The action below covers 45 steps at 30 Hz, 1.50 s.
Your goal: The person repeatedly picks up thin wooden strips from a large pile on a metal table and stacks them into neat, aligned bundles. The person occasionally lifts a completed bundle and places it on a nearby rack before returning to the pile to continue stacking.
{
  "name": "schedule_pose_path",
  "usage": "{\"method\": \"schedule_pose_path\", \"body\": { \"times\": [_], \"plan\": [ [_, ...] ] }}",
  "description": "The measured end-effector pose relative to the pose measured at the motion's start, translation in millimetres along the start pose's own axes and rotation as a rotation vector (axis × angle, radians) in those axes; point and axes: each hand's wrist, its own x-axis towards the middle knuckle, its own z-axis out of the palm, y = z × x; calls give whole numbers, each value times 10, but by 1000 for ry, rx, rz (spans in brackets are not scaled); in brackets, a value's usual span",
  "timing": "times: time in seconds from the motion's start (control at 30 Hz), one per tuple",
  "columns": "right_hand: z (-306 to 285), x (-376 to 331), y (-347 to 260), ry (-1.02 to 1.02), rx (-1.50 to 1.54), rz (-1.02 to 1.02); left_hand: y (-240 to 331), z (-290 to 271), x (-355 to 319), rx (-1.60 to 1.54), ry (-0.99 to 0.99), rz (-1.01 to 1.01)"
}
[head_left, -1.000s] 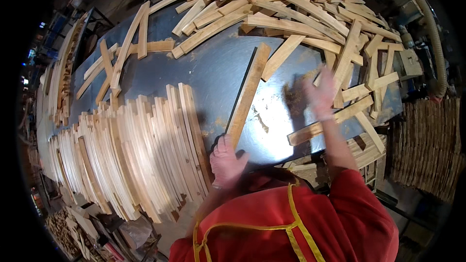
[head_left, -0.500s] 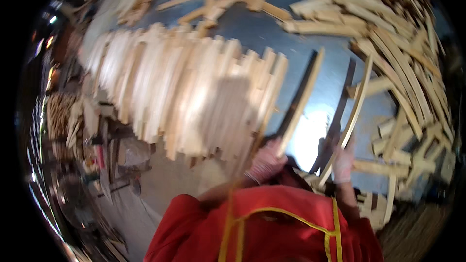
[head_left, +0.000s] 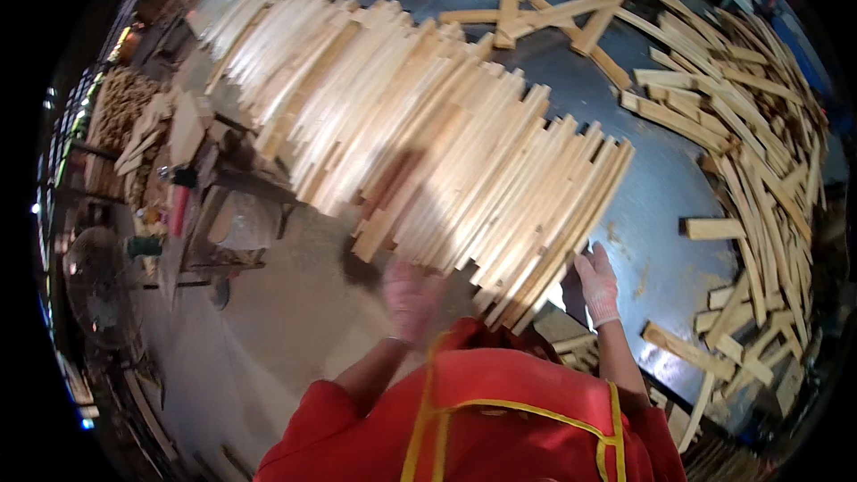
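A long row of pale wooden strips (head_left: pixel 428 143) lies side by side across the metal table, their near ends uneven. My left hand (head_left: pixel 412 299), in a light glove and a little blurred, is at the near ends of the strips. Its fingers look stretched out toward them, and no strip shows in its grasp. My right hand (head_left: pixel 597 286), also gloved, is beside the row's right edge. Its fingers are extended with the thumb apart, next to the outermost strip (head_left: pixel 600 214). One strip (head_left: pixel 379 230) juts out toward me in the middle of the row.
Loose wooden pieces pile up along the right side of the metal table (head_left: pixel 661 214). Crossed offcuts (head_left: pixel 558 16) lie beyond the row. A short block (head_left: pixel 714 228) rests at the right. At the left stand a fan (head_left: pixel 100 290) and a low bench (head_left: pixel 241 180).
Both hands have let go of the separate strips they held; these now cannot be told from the row. The view has shifted, and my left hand has moved left along the row's near ends.
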Motion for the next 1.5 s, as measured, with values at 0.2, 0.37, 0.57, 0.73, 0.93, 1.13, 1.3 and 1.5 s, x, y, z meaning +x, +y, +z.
{"method": "schedule_pose_path", "body": {
  "times": [0.2,0.37,0.57,0.73,0.93,1.13,1.3,1.5],
  "plan": [
    [242,261,124,213,-398,-97,-719,30,31,-1066,100,-1166],
    [252,335,-21,261,-342,-60,-1098,4,-498,-587,-366,-549],
    [-504,703,-106,230,-53,-73,160,-47,241,61,-1010,-186],
    [-812,979,-588,72,-389,18,608,698,1299,169,-743,-307],
    [-601,1403,-957,-70,-829,104,673,1630,1679,517,-629,-124],
    [-661,1373,-865,-28,-682,133,782,1676,1679,-737,-629,-836],
    [-927,1461,-655,48,-199,-34,1042,1592,1749,-746,-659,-579],
    [-856,778,-2368,227,-188,-649,2204,786,2401,-965,-501,-56]
  ]
}}
